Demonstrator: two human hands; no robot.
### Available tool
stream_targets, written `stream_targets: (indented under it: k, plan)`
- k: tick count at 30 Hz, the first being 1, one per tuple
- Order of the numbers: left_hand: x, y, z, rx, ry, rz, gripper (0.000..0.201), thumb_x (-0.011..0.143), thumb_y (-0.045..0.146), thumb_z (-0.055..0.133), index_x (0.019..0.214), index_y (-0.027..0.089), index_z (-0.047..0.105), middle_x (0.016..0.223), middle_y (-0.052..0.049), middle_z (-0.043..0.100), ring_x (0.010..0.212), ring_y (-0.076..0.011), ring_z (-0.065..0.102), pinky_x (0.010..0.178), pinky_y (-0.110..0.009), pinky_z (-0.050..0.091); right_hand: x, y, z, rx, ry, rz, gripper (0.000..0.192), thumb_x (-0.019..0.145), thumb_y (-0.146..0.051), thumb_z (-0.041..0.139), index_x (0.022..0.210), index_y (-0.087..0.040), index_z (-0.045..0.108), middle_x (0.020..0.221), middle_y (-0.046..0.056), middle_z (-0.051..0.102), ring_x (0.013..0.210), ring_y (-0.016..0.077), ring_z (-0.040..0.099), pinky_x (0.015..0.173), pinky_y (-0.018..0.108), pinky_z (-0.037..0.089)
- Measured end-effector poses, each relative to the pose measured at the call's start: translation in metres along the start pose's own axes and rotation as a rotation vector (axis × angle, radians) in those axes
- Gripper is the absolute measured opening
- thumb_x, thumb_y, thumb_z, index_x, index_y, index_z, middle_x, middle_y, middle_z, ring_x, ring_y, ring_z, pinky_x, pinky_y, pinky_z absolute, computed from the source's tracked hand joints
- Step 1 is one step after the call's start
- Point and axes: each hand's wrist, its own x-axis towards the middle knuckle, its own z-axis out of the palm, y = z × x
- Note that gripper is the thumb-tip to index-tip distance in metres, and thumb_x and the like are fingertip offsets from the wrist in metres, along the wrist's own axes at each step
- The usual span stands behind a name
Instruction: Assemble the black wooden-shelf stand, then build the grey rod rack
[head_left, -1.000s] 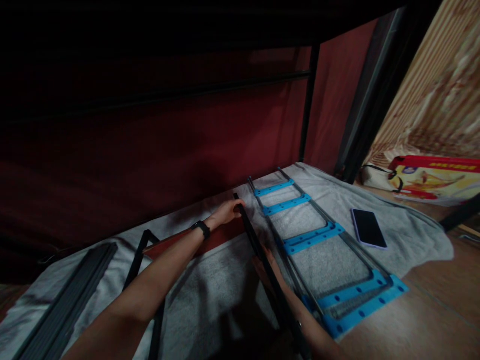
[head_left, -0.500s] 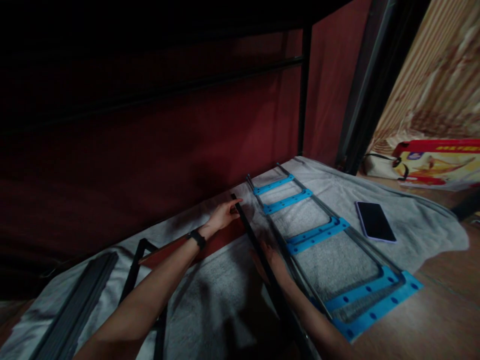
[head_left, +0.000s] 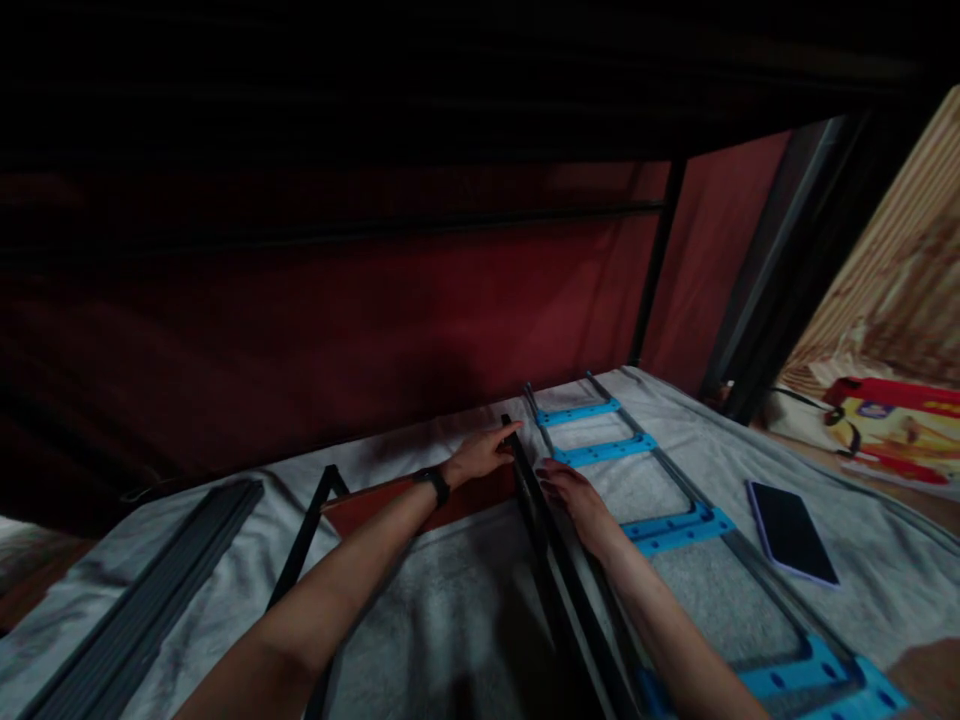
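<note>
My left hand [head_left: 480, 455], with a dark watch [head_left: 433, 486] at its wrist, is closed round the far end of a long black bar [head_left: 566, 575]. The bar slants from there toward the bottom edge of the view. Just right of the bar is my right hand [head_left: 576, 495], its fingers stretched toward the bar's side; contact is hard to make out. A reddish-brown board [head_left: 480, 497] lies left of the bar, partly behind my left forearm. Beyond its left end a black frame piece [head_left: 304, 540] shows, partly hidden by my arm.
Right of the bar, blue brackets [head_left: 604, 450] join thin metal rods [head_left: 675, 478] in a ladder-like row. A phone [head_left: 793, 532] lies farther right on the grey cloth [head_left: 442, 590]. Dark grey strips [head_left: 157, 590] are stacked at left. A red-and-yellow box [head_left: 900, 430] stands at far right.
The view has shifted, so everything sits lower and farther right. My right hand has moved forward along the bar, nearer my left hand. My left hand keeps its hold.
</note>
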Motion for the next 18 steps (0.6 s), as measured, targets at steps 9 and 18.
stream_targets:
  k: [9, 18]
  plan:
    - [-0.002, -0.003, 0.006, 0.092, 0.029, -0.05, 0.059, 0.082, 0.025, 0.068, 0.14, 0.028, 0.055, 0.122, -0.006, 0.071, 0.113, -0.0256, 0.064, 0.094, -0.033, 0.049, 0.008, 0.008, 0.047, 0.08, 0.005, 0.06, 0.034, 0.074, -0.034, 0.06, 0.105, -0.02, 0.064, 0.095, 0.009, 0.071, 0.079, 0.0203, 0.07, 0.074, 0.039, 0.061]
    - [0.0, 0.0, 0.008, 0.108, 0.023, -0.028, 0.049, 0.084, 0.02, 0.061, 0.132, 0.029, 0.059, 0.114, -0.003, 0.073, 0.107, -0.021, 0.066, 0.09, -0.029, 0.049, 0.009, 0.002, 0.048, 0.089, -0.084, 0.058, 0.043, 0.08, -0.034, 0.066, 0.119, -0.018, 0.06, 0.082, 0.006, 0.068, 0.062, 0.0163, 0.065, 0.06, 0.036, 0.061]
